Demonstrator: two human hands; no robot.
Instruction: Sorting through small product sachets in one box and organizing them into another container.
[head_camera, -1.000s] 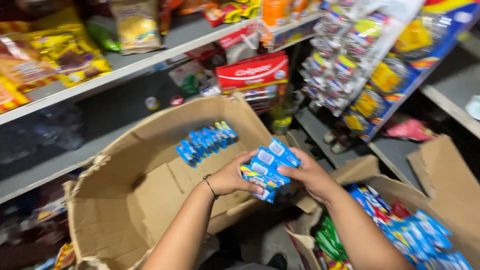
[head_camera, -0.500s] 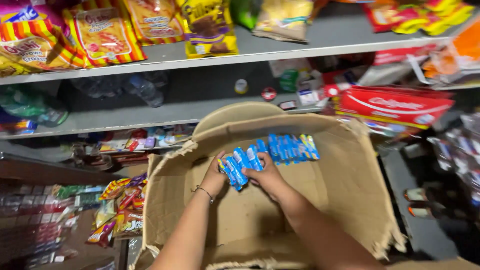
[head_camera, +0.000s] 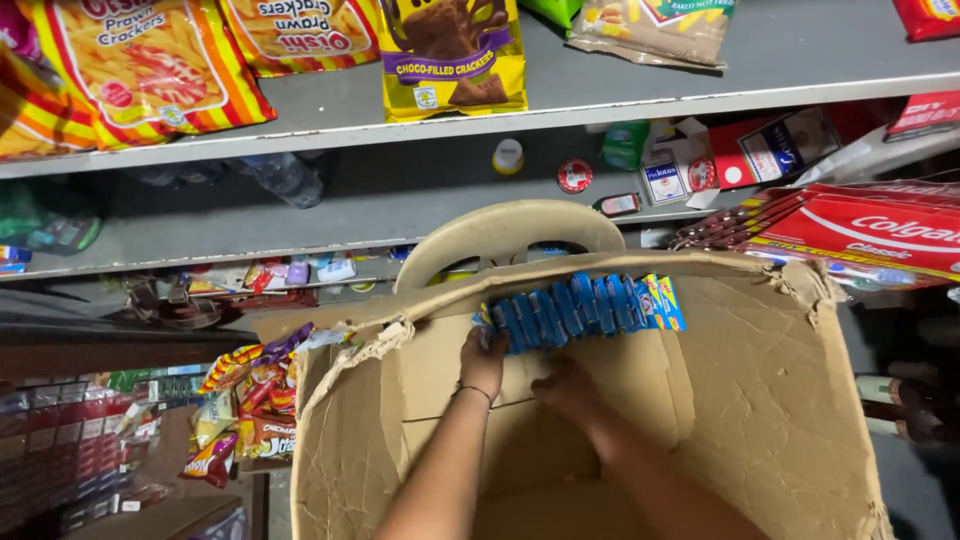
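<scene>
**Both hands press a row of blue packets against the box's far wall**

The left hand (head_camera: 484, 362) reaches up inside the cardboard box (head_camera: 780, 420), its fingers curled together against the left end of a row of blue snack packets (head_camera: 580, 308); the fingertips themselves are hidden behind the packets, so how tightly they grip cannot be told. A thin bracelet circles that wrist. The right hand (head_camera: 568, 388) sits just below the middle of the row, knuckles up and fingers folded under; whether it touches the packets or only the cardboard beneath them cannot be told.

The blue packets stand side by side in one line along the inside of the box's far wall, just under its rim, with a lighter packet showing yellow at the right end. The box is open, its rim torn at the left and right corners. A beige plastic chair back (head_camera: 510, 232) rises just behind the far wall. To the left of the box lies a heap of red and yellow snack bags (head_camera: 250, 400). Behind and to the right of the box lie red cartons (head_camera: 860, 235). Above the box runs a grey shelf (head_camera: 420, 125) carrying large snack bags.

Half a second ago the hands held a separate handful of packets below and left of the row; now that handful has merged with the row, and both hands are deeper in the box.
</scene>
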